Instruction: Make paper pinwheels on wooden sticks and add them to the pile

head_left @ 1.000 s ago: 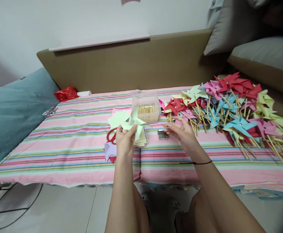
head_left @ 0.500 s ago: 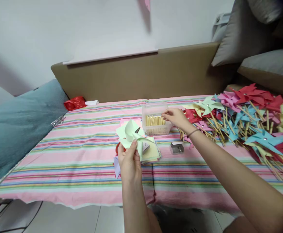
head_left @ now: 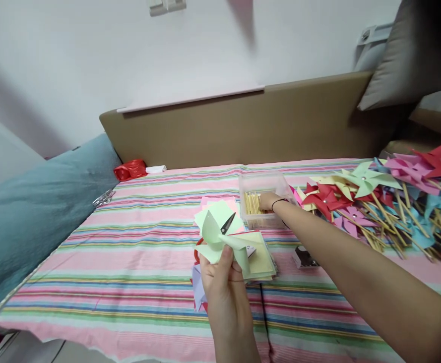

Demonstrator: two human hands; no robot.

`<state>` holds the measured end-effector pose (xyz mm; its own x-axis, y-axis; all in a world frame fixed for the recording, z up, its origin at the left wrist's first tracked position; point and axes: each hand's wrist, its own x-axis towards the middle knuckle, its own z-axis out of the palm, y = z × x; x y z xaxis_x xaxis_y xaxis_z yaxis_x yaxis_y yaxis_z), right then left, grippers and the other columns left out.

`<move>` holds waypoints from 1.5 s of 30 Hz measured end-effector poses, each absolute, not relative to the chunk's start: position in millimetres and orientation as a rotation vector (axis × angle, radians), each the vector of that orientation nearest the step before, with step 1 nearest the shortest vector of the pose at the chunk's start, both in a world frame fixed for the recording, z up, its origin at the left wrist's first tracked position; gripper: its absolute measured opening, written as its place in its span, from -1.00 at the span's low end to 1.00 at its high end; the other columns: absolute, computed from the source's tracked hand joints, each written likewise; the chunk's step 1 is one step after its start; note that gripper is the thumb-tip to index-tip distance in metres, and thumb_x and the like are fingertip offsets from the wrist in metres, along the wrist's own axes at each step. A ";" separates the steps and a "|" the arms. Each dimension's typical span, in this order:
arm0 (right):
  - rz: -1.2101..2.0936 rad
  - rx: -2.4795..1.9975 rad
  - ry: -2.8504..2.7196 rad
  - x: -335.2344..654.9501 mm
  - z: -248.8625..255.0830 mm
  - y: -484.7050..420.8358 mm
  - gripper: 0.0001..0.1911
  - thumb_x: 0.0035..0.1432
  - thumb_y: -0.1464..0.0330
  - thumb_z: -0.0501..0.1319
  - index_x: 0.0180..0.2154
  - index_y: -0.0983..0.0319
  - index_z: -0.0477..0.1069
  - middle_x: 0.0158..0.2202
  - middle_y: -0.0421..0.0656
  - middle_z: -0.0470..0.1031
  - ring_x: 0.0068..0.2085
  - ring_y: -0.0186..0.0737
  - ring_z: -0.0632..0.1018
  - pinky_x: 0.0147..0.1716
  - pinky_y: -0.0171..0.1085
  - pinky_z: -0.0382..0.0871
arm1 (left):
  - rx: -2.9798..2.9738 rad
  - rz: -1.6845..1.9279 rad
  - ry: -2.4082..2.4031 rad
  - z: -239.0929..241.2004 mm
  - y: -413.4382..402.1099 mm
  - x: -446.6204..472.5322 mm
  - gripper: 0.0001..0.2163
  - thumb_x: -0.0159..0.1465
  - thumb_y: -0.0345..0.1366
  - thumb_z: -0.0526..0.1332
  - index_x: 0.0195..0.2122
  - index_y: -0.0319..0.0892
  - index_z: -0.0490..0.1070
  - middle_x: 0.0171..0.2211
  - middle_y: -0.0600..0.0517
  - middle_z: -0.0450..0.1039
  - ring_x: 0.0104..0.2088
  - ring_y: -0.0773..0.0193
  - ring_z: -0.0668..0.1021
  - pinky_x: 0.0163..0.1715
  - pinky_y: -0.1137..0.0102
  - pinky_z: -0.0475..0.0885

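My left hand (head_left: 224, 277) pinches a pale green paper pinwheel (head_left: 211, 237) with curled blades between thumb and fingers, held above the paper pile. My right hand (head_left: 268, 200) reaches into a clear plastic box (head_left: 258, 179), at the right end of a row of short wooden sticks (head_left: 251, 202). Its fingers are hidden down in the box, so whatever they hold does not show. Behind the pinwheel lie scissors (head_left: 228, 223) with dark blades and red handles, on pale green paper (head_left: 224, 207). A stack of yellowish paper (head_left: 261, 257) sits just right of my left hand.
Many coloured pinwheels on sticks (head_left: 364, 179) are heaped at the right. A small dark box-like item (head_left: 304, 257) lies partly beside my right forearm. Purple paper (head_left: 198, 287) shows left of my left wrist. A red bag (head_left: 130, 170) rests far left on the striped cloth (head_left: 129, 252).
My right hand has gone from the box's right edge down into it. The view has shifted, with things appearing lower and farther right. My left hand still holds the pinwheel.
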<state>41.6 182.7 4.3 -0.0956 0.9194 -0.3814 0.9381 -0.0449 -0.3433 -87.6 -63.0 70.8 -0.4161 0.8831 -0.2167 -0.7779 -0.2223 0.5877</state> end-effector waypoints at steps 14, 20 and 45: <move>-1.215 2.391 2.570 57.3 83.6 124.3 -0.64 0.38 0.34 -0.08 -0.03 0.32 0.41 -0.41 -0.18 0.43 -0.50 -0.43 0.44 -0.51 -0.43 0.28 | 0.344 1.851 0.698 67.8 -66.5 -100.4 -0.49 0.04 -0.39 0.41 0.04 -0.08 0.37 -0.15 -0.02 0.53 -0.23 0.30 0.59 -0.19 0.43 0.49; -1.949 2.135 2.793 88.9 122.7 -23.2 -0.57 0.16 0.08 0.18 -0.17 0.29 0.52 -0.59 -0.32 0.15 -0.60 -0.43 0.17 -0.64 -0.39 -0.04 | 0.418 1.757 0.529 73.8 -67.5 -85.0 -0.36 -0.02 -0.45 0.44 0.10 -0.02 0.31 -0.17 0.05 0.49 -0.21 0.35 0.56 -0.20 0.49 0.45; -2.175 2.201 2.760 125.7 126.2 -362.7 -0.76 0.24 0.21 0.20 -0.20 0.06 0.64 -0.38 -0.20 0.62 -0.38 -0.22 0.59 -0.42 -0.40 0.49 | 0.567 1.589 0.310 109.1 -313.3 -19.2 -0.34 -0.06 -0.17 0.49 0.09 0.11 0.30 -0.44 0.16 0.24 -0.54 0.47 0.36 -0.54 0.53 0.34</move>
